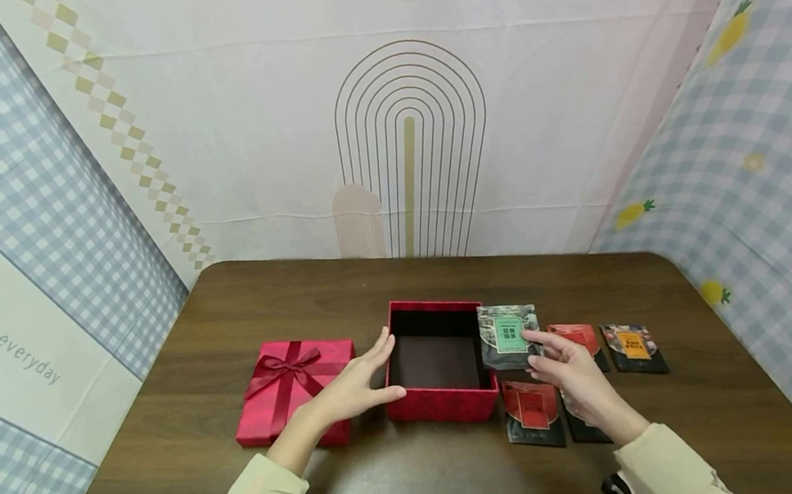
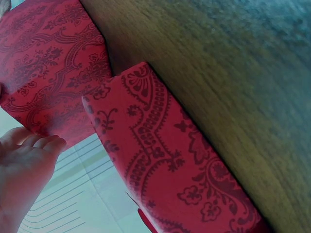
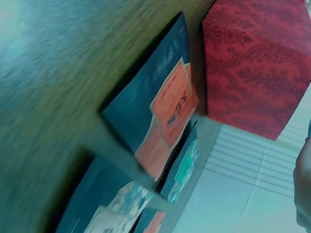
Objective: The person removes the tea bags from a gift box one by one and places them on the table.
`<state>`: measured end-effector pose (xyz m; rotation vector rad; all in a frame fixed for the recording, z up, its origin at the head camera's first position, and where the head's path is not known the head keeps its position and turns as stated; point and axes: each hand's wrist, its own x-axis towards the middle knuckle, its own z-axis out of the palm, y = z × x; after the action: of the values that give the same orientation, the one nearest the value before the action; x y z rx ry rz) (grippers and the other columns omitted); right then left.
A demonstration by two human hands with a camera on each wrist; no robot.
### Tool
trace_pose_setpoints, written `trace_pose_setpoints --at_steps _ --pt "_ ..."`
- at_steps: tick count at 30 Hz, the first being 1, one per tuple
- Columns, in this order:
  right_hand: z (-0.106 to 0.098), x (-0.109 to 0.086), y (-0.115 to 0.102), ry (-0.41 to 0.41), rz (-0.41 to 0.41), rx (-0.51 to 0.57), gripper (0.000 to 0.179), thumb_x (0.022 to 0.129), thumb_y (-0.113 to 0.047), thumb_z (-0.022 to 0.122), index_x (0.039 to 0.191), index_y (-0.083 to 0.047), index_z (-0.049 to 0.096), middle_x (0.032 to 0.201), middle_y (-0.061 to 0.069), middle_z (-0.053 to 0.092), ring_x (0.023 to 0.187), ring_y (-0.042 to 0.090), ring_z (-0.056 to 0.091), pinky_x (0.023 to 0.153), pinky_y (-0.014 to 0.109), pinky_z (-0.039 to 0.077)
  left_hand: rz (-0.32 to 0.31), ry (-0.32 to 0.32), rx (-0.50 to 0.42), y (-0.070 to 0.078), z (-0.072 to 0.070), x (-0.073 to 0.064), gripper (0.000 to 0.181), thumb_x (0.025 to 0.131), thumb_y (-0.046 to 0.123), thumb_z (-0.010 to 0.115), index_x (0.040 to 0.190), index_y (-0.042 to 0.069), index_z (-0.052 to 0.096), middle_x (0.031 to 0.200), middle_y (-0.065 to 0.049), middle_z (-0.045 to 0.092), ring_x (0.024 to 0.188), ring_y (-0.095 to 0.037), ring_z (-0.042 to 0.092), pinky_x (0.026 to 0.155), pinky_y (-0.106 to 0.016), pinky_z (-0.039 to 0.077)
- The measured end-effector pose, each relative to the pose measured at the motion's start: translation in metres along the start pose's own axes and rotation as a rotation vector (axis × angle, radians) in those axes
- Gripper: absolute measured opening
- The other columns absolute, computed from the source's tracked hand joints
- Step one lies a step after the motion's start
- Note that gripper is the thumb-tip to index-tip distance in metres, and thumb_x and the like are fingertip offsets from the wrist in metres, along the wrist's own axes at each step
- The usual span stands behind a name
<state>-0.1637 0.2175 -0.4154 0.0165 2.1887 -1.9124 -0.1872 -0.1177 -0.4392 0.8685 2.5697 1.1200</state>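
Observation:
My right hand (image 1: pixel 578 377) pinches a dark packet with a green label (image 1: pixel 511 335) between thumb and fingers, at the right rim of an open red box (image 1: pixel 441 406). The box has a dark inside. My left hand (image 1: pixel 353 384) is spread at the box's left wall, fingers straight and thumb apart; in the left wrist view the fingers (image 2: pixel 46 143) lie close against the patterned red wall (image 2: pixel 53 73). Close below the right hand lie a red-labelled packet (image 1: pixel 533 415) and a packet (image 1: pixel 583 424) partly hidden by the hand.
Left of the box lies the red lid (image 1: pixel 268 415) with a ribbon bow (image 1: pixel 292 365). Another red packet (image 1: pixel 573 336) and an orange-labelled packet (image 1: pixel 634 345) lie on the right of the brown wooden table (image 1: pixel 433 489). Patterned cloths (image 1: pixel 263 131) hang behind and at both sides.

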Motion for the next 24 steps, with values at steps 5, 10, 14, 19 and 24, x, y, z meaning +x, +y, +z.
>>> trace_pose_setpoints --at_steps 5,10,14,19,24 --pt "-0.008 -0.004 0.001 0.03 0.004 0.024 0.052 0.092 -0.01 0.054 0.138 0.002 0.035 0.145 0.021 0.025 0.088 0.0 0.059 0.078 0.019 0.049 -0.004 0.001 -0.008 0.001 0.0 -0.001 0.081 0.085 0.034 0.063 0.144 0.0 0.018 0.153 -0.013 0.004 0.136 -0.029 0.018 0.106 -0.044 0.026" --pt "-0.013 -0.008 0.004 0.05 0.009 0.036 0.047 0.091 -0.009 0.054 0.135 -0.001 0.041 0.145 0.02 0.024 0.088 -0.002 0.058 0.077 0.019 0.049 -0.008 -0.001 -0.013 0.001 0.0 -0.001 0.081 0.085 0.035 0.063 0.144 0.0 0.018 0.153 -0.012 0.004 0.136 -0.029 0.019 0.106 -0.044 0.026" --pt "-0.017 -0.01 0.008 0.078 0.02 0.002 0.045 0.092 -0.012 0.055 0.133 -0.001 0.043 0.141 0.019 0.03 0.086 -0.001 0.058 0.078 0.02 0.05 -0.009 -0.003 -0.007 0.001 0.0 -0.001 0.081 0.085 0.035 0.063 0.144 0.001 0.018 0.153 -0.012 0.004 0.136 -0.029 0.019 0.106 -0.044 0.027" --pt "-0.027 -0.013 0.013 0.1 0.032 -0.026 0.046 0.091 -0.017 0.057 0.133 -0.003 0.045 0.135 0.011 0.038 0.085 -0.001 0.058 0.079 0.024 0.05 -0.007 0.001 -0.005 0.001 -0.001 0.0 0.081 0.085 0.035 0.063 0.144 0.001 0.018 0.153 -0.012 0.004 0.136 -0.029 0.019 0.106 -0.044 0.027" --pt "-0.04 -0.018 0.019 0.135 0.056 -0.002 0.034 0.09 -0.016 0.058 0.124 -0.017 0.055 0.107 -0.012 0.056 0.084 -0.001 0.059 0.076 0.024 0.051 -0.004 -0.004 -0.006 0.001 -0.001 0.0 0.082 0.085 0.035 0.063 0.144 0.001 0.017 0.153 -0.012 0.004 0.137 -0.029 0.018 0.106 -0.044 0.027"
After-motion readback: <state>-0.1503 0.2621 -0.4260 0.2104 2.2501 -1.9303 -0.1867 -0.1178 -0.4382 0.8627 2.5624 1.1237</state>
